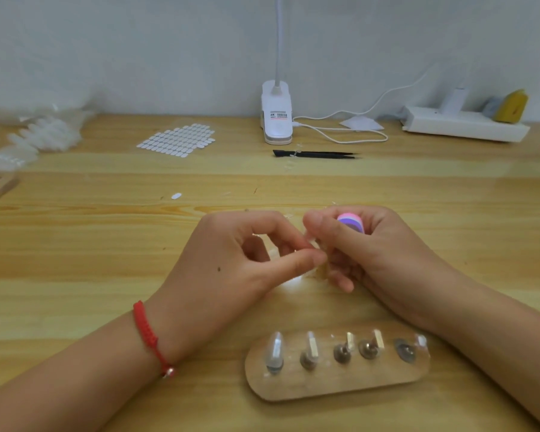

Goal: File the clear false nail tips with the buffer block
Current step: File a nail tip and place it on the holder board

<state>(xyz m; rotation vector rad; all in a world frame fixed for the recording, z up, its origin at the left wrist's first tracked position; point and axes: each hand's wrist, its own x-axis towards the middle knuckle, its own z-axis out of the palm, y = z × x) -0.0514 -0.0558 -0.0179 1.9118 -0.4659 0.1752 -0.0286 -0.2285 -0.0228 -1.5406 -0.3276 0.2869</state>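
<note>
Left hand [240, 260], thumb and forefinger pinching clear nail tip [311, 239], right hand [371, 254] curled round buffer block [351, 222], fingertips of both touching, forearms angled inward

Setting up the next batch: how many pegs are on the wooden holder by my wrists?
5, in one row along the wooden holder: leftmost peg, wearing a clear tip, second peg, third peg, fourth peg, and rightmost peg at the holder's right end. None looks hidden.

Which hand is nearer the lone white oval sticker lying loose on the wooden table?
Left. The sticker lies beyond and left of the left hand, which pinches a clear false nail tip; the right hand, gripping the pink-and-purple buffer block, sits farther right.
</note>
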